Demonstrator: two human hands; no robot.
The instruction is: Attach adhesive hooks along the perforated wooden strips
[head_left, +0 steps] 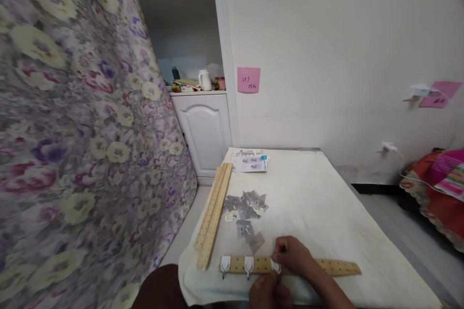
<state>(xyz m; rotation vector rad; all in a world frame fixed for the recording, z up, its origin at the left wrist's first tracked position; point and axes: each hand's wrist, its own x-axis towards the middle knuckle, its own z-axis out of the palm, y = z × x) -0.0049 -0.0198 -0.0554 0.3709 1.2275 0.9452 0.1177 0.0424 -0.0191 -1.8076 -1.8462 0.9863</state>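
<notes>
1. From where I stand, the holed wooden strip [261, 265] lies flat along the table's near side, crosswise to the person, presumably so both hands reach it easily.
2. The right hand [295, 256] has thumb and finger together on the upper part of the third hook [276, 266], likely to keep it square on the strip.
3. The left hand [266, 292] meets that hook's lower end from the near side, perhaps steadying it; whether its fingers pinch or merely press, I can't tell.
4. The first hook [225, 263] and second hook [249, 264] sit apart to the left, their tips past the strip's near edge, which seems to leave them free.
5. Small grey packets [250, 206] lie loosely heaped beyond the strip, probably for easy reach.
6. More strips [216, 217] lie lengthwise at the left, and printed cards [250, 164] at the far end, seemingly out of the way.
</notes>
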